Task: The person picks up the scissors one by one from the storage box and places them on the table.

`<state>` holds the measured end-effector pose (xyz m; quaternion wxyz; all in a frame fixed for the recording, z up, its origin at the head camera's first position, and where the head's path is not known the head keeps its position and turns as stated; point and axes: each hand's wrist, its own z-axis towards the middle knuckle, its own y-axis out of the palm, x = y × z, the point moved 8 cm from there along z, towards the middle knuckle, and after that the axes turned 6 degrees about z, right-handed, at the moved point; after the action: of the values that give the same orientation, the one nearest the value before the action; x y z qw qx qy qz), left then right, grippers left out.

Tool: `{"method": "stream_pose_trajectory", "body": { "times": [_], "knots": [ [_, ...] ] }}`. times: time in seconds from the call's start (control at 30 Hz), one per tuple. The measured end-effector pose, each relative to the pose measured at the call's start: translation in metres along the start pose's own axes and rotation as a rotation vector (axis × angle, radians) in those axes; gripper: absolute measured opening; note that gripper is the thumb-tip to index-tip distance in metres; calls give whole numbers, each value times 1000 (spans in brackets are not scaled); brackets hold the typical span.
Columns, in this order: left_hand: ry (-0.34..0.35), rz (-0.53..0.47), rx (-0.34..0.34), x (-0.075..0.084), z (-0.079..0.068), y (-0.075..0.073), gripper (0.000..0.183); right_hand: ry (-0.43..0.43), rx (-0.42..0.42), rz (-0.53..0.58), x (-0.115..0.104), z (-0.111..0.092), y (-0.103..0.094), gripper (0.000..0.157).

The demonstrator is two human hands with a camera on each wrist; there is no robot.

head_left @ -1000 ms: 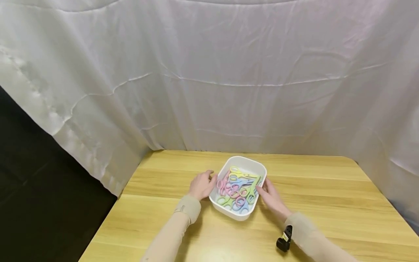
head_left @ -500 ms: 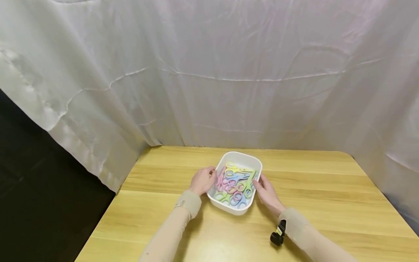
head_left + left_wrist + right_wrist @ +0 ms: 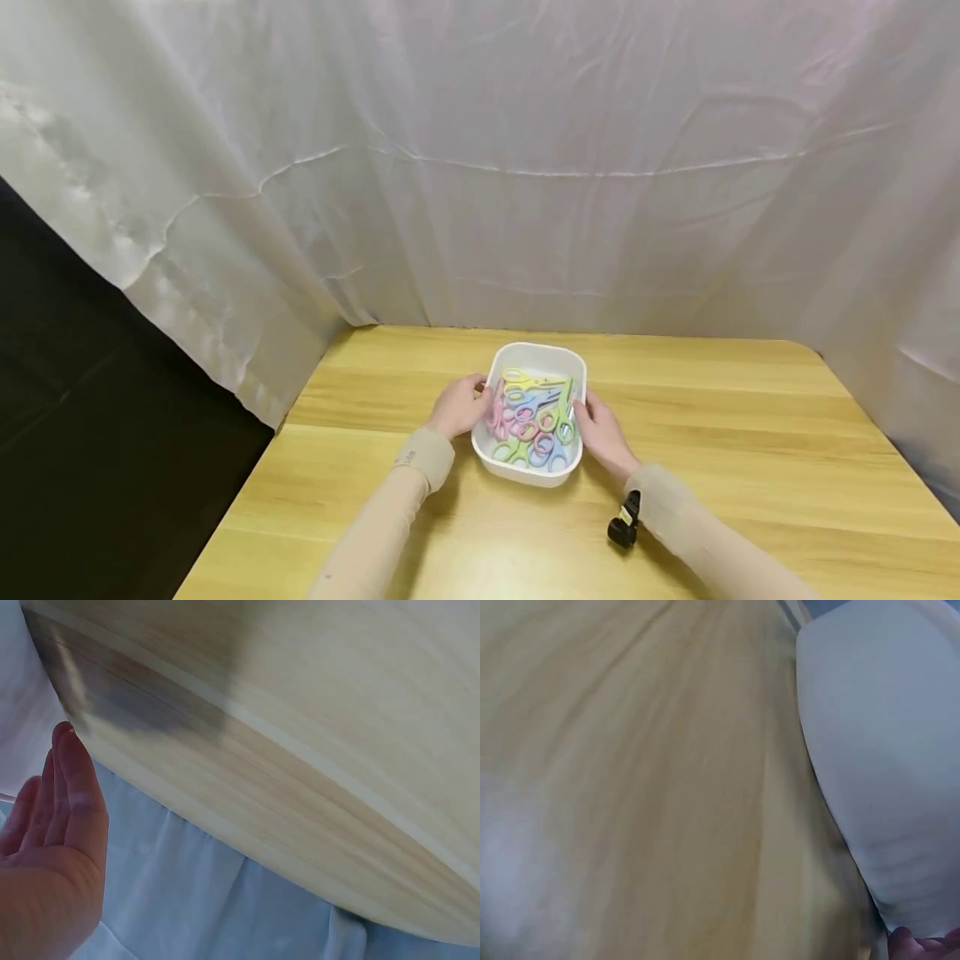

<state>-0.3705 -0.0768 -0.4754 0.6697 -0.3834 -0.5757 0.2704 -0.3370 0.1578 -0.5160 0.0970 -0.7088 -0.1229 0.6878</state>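
Note:
A white plastic box holds a jumble of scissors with pastel yellow, blue, pink and green handles. My left hand grips its left side, thumb at the rim. In the left wrist view, the fingers of that left hand lie close together beside a white surface at the edge. Opposite, my right hand holds the right side, with the thumb up at the rim. The right wrist view shows the white box wall and only some fingertips at its lower corner.
The box is over a light wooden table. A pale grey curtain hangs along the back and sides, and black cloth is at the left. A small black device sits at the right wrist.
The box has turned slightly between both hands, so that its sides now run straighter front to back. It has also shifted a little left, and the hands have moved with it.

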Motion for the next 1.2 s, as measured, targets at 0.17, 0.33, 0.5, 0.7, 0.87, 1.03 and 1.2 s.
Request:
{"method": "stream_pose_trajectory", "body": {
  "times": [0.17,0.33,0.5,0.7,0.87,1.03,1.2],
  "knots": [
    [-34,-150,-32,-4,2,5,47,-25,-10,-57,-5,2,4,55],
    [-102,-308,-39,-12,2,16,47,-22,-43,-78,-7,3,9,54],
    [-170,-377,-45,-20,-3,28,41,-37,-71,-113,-8,2,16,52],
    [-204,-392,-34,-22,-8,29,44,-49,-68,-118,-11,2,21,51],
    [-203,-377,-21,-21,-6,27,43,-69,-60,-148,-16,2,22,50],
    [-192,-345,-34,-17,0,27,43,-162,-11,-300,-27,1,14,54],
    [-193,-355,-53,-13,6,27,44,-302,63,-452,-43,3,4,59]
  ]
}}
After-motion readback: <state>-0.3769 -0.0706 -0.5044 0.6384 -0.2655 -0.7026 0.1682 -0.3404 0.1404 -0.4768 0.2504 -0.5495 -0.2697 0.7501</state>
